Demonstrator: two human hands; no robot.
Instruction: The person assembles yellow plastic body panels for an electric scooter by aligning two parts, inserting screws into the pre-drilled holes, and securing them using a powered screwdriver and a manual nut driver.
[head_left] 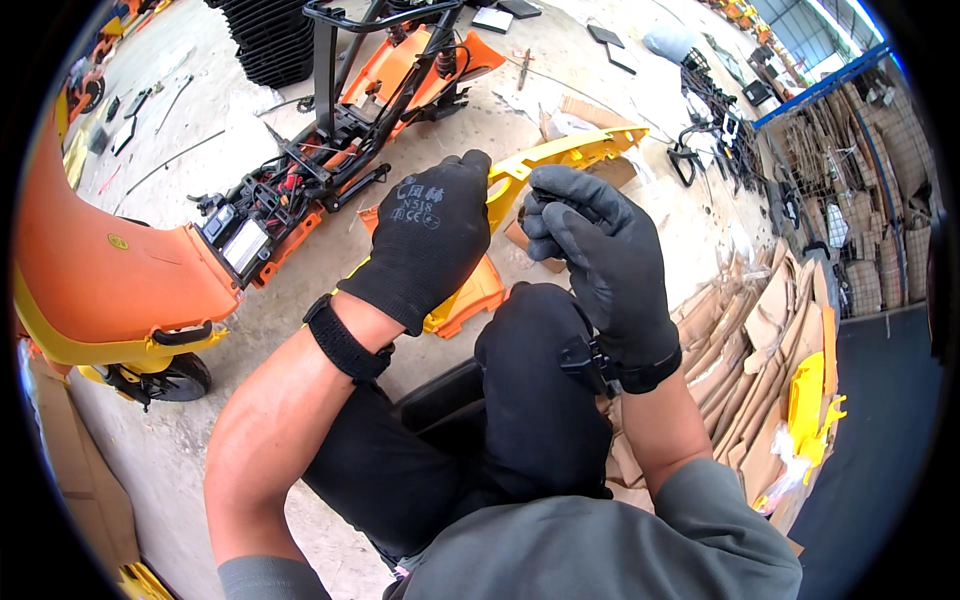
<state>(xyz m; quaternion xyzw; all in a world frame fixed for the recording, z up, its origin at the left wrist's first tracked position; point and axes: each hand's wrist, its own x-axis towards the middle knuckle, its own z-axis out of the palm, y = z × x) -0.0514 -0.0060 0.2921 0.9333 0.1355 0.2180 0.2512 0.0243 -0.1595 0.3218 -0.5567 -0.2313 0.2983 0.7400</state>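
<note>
My left hand point(432, 232), in a black work glove, is closed on a long curved yellow plastic panel point(565, 153). The panel slants up to the right beyond the glove, and part of it is hidden behind the hand. To its right, my right hand point(605, 255) is gloved too, its fingers curled together in a pinch. What those fingers hold, if anything, I cannot make out. Beneath the hands an orange plastic part point(482, 295) shows near my knee.
A partly stripped scooter with a black tube frame point(327, 100) and orange shell point(120, 255) stands at the left. Stacked black baskets point(268, 40) are behind it. Flattened cardboard point(725, 345) lies at my right with a yellow part point(806, 405). Black cables point(715, 135) lie farther back.
</note>
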